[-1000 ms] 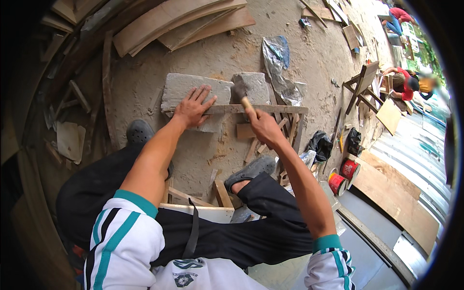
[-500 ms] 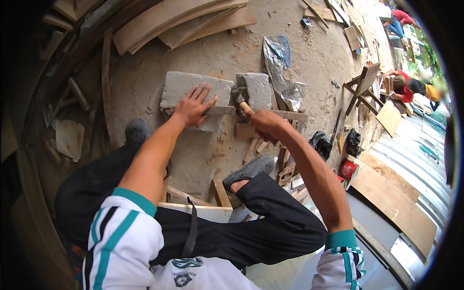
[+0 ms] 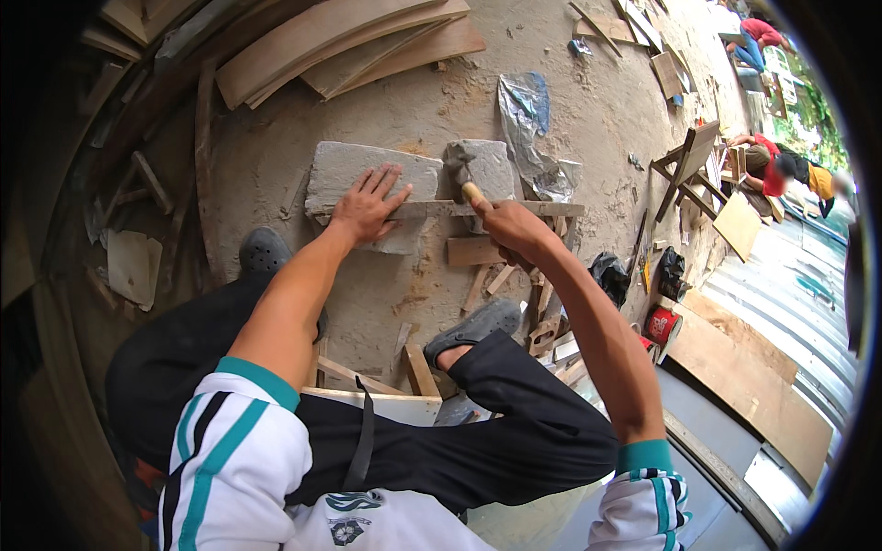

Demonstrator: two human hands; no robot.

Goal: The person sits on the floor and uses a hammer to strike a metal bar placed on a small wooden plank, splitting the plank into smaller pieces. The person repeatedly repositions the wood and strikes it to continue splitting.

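Observation:
My left hand [image 3: 370, 204] lies palm down, fingers spread, across a pale grey block [image 3: 354, 170] and the thin wooden strip [image 3: 441, 209] along its near side. Wrapped around the wooden handle of a hammer [image 3: 470, 191] is my right hand [image 3: 514, 230]. The hammer's metal head appears over the left part of a smaller grey block [image 3: 491, 163]; whether it touches is hard to tell. The strip runs in front of both blocks and extends past the smaller one to the right.
Curved wooden boards [image 3: 358, 37] lie at the far left. A crumpled plastic sheet [image 3: 537, 138] rests beyond the smaller block. Wood offcuts [image 3: 473, 250] and a red can [image 3: 661, 323] are to the right, near a folding wooden frame [image 3: 689, 170]. Other people work at the far right.
The hammer head has shifted slightly away from me, from the gap beside the smaller block to over that block. My left hand keeps its place.

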